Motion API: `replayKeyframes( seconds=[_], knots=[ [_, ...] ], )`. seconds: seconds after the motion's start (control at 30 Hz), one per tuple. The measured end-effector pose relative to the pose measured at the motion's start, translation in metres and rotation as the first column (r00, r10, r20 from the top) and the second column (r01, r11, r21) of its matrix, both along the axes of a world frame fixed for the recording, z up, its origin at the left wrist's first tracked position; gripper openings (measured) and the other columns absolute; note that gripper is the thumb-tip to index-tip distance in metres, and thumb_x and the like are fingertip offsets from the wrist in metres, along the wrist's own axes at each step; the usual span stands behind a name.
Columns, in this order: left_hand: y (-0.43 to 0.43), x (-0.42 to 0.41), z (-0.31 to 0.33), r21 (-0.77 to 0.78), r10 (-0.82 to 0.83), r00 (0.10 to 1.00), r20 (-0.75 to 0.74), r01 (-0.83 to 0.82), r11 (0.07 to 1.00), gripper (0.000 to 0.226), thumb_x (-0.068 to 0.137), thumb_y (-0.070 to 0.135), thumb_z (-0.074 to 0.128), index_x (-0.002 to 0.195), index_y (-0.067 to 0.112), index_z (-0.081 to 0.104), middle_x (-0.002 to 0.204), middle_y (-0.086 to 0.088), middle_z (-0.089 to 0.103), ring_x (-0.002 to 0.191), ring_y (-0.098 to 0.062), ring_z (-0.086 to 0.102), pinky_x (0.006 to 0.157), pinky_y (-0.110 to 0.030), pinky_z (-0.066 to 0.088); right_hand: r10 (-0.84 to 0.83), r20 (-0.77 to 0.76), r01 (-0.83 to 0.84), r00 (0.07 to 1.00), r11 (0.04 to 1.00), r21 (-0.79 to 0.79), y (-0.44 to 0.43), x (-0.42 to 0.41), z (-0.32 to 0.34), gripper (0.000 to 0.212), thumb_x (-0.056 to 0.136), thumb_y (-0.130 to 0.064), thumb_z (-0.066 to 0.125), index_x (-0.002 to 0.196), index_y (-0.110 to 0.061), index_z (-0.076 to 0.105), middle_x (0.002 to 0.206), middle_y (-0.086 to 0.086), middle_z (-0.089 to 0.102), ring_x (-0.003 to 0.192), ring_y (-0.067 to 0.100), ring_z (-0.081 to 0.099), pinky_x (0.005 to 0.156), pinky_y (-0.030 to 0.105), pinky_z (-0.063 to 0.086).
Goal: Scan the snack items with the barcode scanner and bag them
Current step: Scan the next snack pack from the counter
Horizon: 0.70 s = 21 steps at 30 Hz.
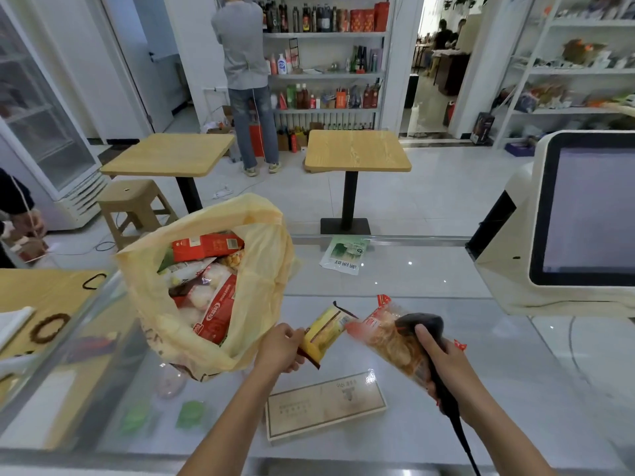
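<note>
Head view shows my left hand [280,348] pinching a yellow snack packet [326,333] by its near end, just beside the open mouth of the plastic bag [268,276], which already holds several red and white packs. My right hand [443,359] is wrapped around the handle of the barcode scanner [421,326], whose head points toward the packet, close to it. An orange snack pack [391,341] lies under the scanner head; I cannot tell whether the right hand also holds it. A green packet [345,254] lies farther back on the glass counter [446,280]. Step in hand, as I judge it: scan the yellow packet. Procedure: turn the barcode face toward the scanner window, stretch the wrapper flat so the bars do not crease, leave a small gap between head and packet, and aim away from the orange pack to avoid a wrong read. Confirm the entry on the checkout terminal [584,214], then lower the packet into the bag.
</note>
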<state>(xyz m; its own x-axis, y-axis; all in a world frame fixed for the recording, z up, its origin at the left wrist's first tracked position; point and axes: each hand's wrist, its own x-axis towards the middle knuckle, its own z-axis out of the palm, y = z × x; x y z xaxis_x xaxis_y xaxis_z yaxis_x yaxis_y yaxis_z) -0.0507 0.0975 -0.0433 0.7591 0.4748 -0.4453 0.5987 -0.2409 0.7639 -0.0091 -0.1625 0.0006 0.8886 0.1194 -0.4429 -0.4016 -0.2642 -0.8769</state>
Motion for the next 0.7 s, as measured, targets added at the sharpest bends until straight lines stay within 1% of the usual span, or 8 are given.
replayKeyframes(
  seconds=[0.03,0.1,0.17,0.23,0.3,0.43,0.6,0.7],
  knots=[
    [0.0,-0.003,-0.005,0.241,-0.058,0.997,-0.044,0.067,0.968,0.031,0.098,0.037,0.041,0.081,0.012,0.048,0.067,-0.003,0.063,0.056,-0.017,0.057,0.056,-0.033,0.046,-0.01,0.014,0.01,1.0,1.0,-0.011,0.001,0.003,0.001,0.043,0.092,-0.047,0.054,0.091,-0.004,0.054,0.042,0.003,0.042,0.029,0.014,0.037,0.032,0.016,0.029],
    [-0.006,-0.009,-0.011,0.698,-0.087,0.995,-0.048,0.096,0.71,0.026,0.098,0.036,0.042,0.094,0.013,0.053,0.088,-0.004,0.061,0.08,-0.022,0.059,0.066,-0.034,0.045,-0.024,0.038,0.026,0.999,0.999,-0.035,0.004,0.009,0.002,0.045,0.092,-0.048,0.054,0.09,-0.003,0.056,0.039,0.0,0.042,0.028,0.013,0.037,0.031,0.016,0.029],
    [-0.019,-0.01,-0.013,0.839,-0.207,0.967,0.147,-0.011,0.543,0.026,0.089,0.028,0.061,0.108,0.01,0.059,0.102,-0.011,0.062,0.091,-0.029,0.06,0.069,-0.035,0.049,-0.035,0.047,0.038,0.998,0.997,-0.063,0.007,0.015,0.003,0.049,0.091,-0.049,0.055,0.092,-0.001,0.057,0.041,0.001,0.043,0.03,0.013,0.039,0.032,0.017,0.03],
    [-0.033,-0.004,-0.022,0.84,-0.362,0.903,0.232,0.002,0.543,0.05,0.077,0.031,0.075,0.12,0.01,0.059,0.115,-0.015,0.061,0.103,-0.034,0.059,0.077,-0.039,0.054,-0.035,0.059,0.04,0.998,0.996,-0.08,0.009,0.02,0.004,0.053,0.09,-0.052,0.055,0.095,0.001,0.058,0.049,0.006,0.046,0.036,0.017,0.042,0.035,0.02,0.033],
    [-0.042,-0.001,-0.032,0.835,-0.467,0.872,0.147,0.144,0.531,0.072,0.071,0.042,0.078,0.132,0.014,0.05,0.126,-0.014,0.058,0.112,-0.032,0.057,0.085,-0.041,0.052,-0.027,0.065,0.034,0.998,0.994,-0.099,0.012,0.023,0.006,0.053,0.089,-0.054,0.055,0.097,-0.001,0.059,0.058,0.008,0.053,0.045,0.019,0.048,0.042,0.025,0.038],
    [-0.038,-0.003,-0.039,0.78,-0.481,0.876,-0.031,0.322,0.537,0.101,0.048,0.026,0.091,0.134,0.01,0.041,0.116,-0.01,0.065,0.089,-0.024,0.066,0.069,-0.033,0.056,0.009,0.008,-0.008,1.0,0.988,-0.152,0.012,0.029,0.016,0.059,0.087,-0.061,0.054,0.101,-0.004,0.061,0.065,0.009,0.06,0.051,0.02,0.054,0.049,0.027,0.042],
    [-0.016,-0.013,-0.033,0.784,-0.527,0.843,-0.109,0.399,0.475,0.068,0.091,0.013,0.046,0.15,0.011,0.012,0.146,-0.006,0.031,0.129,-0.024,0.036,0.1,-0.033,0.033,0.128,-0.14,-0.122,0.982,0.991,0.047,0.006,0.023,0.053,0.061,0.081,-0.067,0.051,0.072,-0.007,0.055,0.05,0.003,0.044,0.038,0.013,0.039,0.037,0.02,0.036],
    [-0.012,-0.015,-0.028,0.77,-0.485,0.862,-0.147,0.407,0.491,0.066,0.085,0.014,0.048,0.144,0.012,0.021,0.138,-0.008,0.035,0.122,-0.025,0.036,0.095,-0.031,0.033,0.269,-0.224,-0.228,0.937,0.954,0.193,0.009,0.008,0.086,0.064,0.076,-0.067,0.053,0.092,-0.005,0.053,0.054,0.006,0.045,0.04,0.015,0.041,0.038,0.02,0.038]
  ],
)
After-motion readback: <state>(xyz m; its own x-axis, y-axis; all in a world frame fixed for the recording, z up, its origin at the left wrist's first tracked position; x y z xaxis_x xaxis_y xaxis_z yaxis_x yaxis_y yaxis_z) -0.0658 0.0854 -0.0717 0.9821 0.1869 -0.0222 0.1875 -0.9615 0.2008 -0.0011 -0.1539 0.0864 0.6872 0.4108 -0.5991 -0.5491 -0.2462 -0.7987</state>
